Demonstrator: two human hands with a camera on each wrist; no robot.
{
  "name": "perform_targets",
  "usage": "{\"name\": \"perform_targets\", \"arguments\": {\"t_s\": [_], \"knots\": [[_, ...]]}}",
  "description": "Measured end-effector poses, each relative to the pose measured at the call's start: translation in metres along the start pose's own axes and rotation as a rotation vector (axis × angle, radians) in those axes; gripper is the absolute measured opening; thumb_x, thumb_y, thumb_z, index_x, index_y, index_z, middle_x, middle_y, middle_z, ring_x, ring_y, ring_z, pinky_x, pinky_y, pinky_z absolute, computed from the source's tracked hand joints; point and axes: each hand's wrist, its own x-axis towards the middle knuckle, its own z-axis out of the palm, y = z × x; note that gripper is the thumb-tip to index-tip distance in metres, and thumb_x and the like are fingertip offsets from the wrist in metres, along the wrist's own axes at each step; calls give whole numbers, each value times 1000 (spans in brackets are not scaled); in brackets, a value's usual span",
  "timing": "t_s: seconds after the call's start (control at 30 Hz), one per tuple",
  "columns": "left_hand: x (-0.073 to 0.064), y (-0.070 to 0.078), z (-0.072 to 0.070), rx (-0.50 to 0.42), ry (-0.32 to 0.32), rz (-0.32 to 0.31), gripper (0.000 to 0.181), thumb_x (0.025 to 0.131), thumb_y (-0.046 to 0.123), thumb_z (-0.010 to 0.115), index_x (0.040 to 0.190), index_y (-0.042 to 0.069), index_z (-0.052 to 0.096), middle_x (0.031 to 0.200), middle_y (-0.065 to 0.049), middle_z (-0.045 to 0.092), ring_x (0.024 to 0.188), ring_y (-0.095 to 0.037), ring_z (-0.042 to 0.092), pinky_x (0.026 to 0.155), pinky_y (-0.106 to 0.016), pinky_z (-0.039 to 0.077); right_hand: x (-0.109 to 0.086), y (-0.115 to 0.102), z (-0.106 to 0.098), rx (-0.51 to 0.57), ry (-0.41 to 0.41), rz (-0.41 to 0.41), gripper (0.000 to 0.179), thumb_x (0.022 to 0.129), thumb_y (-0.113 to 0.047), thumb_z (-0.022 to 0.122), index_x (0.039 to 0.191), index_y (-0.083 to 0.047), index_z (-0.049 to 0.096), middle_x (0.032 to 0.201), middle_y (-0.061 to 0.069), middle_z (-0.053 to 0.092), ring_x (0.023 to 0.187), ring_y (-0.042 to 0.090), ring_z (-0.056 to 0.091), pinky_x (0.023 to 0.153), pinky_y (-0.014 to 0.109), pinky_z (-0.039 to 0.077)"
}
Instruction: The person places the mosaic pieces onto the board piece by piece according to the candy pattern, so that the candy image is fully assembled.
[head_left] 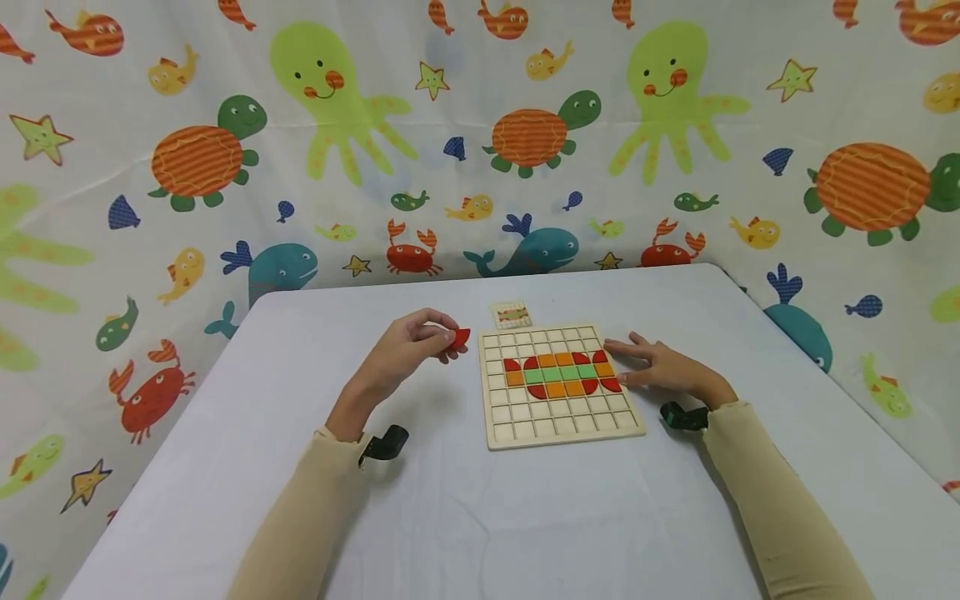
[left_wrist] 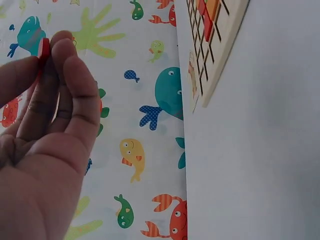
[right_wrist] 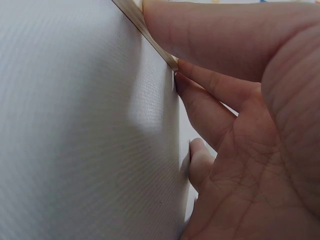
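My left hand (head_left: 411, 346) pinches a small red tile (head_left: 461, 337) between thumb and fingers, raised above the table to the left of a wooden grid board (head_left: 525, 429). Seen from the left wrist, the tile (left_wrist: 44, 49) is edge-on and thin. On the board, a row of green square tiles (head_left: 551, 374) lies among orange squares (head_left: 555, 390) and red rounded tiles (head_left: 537, 391). At the board's right edge rests my right hand (head_left: 663, 371), its fingers extended and touching the rim. The right wrist view shows the thumb and fingertips against that wooden edge (right_wrist: 159, 49).
A small pattern card (head_left: 512, 315) with a similar coloured design lies just behind the board. The white-covered table (head_left: 420, 517) reaches back to a curtain (head_left: 450, 108) printed with sea animals. Black devices sit on both wrists.
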Motion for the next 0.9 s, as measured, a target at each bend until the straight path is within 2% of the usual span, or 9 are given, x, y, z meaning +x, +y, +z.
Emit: {"name": "perform_targets", "arguments": {"t_s": [0.17, 0.33, 0.47, 0.63, 0.8, 0.9], "knots": [[7, 9, 6, -52, 23, 53, 26, 109, 16, 62, 127, -3, 60, 109, -20, 77, 97, -30, 70, 95, -36, 54, 0, 0, -1, 11, 3, -4, 89, 93, -52, 75, 166, -16, 39, 173, 34, 3, 150, 70, -2, 109, 88, 12], [14, 13, 16, -117, 37, 80, 28, 109, 13, 62, 130, -5, 62, 112, -20, 76, 96, -29, 70, 92, -33, 57, 0, -1, 1, 22, -4, 11, 89, 93, -52, 76, 166, -17, 39, 173, 34, 3, 151, 69, -4, 109, 88, 10], [18, 13, 25, -136, 36, 59, 31, 109, 14, 63, 132, -6, 64, 117, -23, 74, 103, -34, 69, 95, -35, 56, -1, -2, 2, 23, -4, 8, 89, 93, -51, 76, 166, -16, 39, 172, 34, 4, 151, 70, -3, 109, 88, 11], [22, 10, 35, -103, 26, 18, 29, 108, 15, 63, 129, -5, 66, 113, -25, 75, 106, -37, 68, 97, -38, 55, -2, -1, 2, 19, 4, 3, 88, 93, -50, 76, 166, -16, 40, 172, 35, 4, 151, 70, -3, 109, 88, 11], [28, 5, 44, -105, 22, -23, 27, 108, 16, 63, 126, -4, 66, 113, -27, 75, 107, -42, 68, 94, -34, 55, -1, -1, 2, 12, 12, 4, 87, 93, -50, 77, 165, -16, 41, 172, 35, 5, 151, 70, -3, 109, 88, 11], [30, 3, 49, -113, 29, -49, 27, 108, 17, 63, 127, -3, 66, 112, -23, 76, 109, -44, 68, 93, -33, 56, -1, -1, 2, 11, 12, 5, 87, 94, -50, 77, 166, -17, 41, 172, 35, 5, 151, 70, -3, 109, 88, 10]]}}
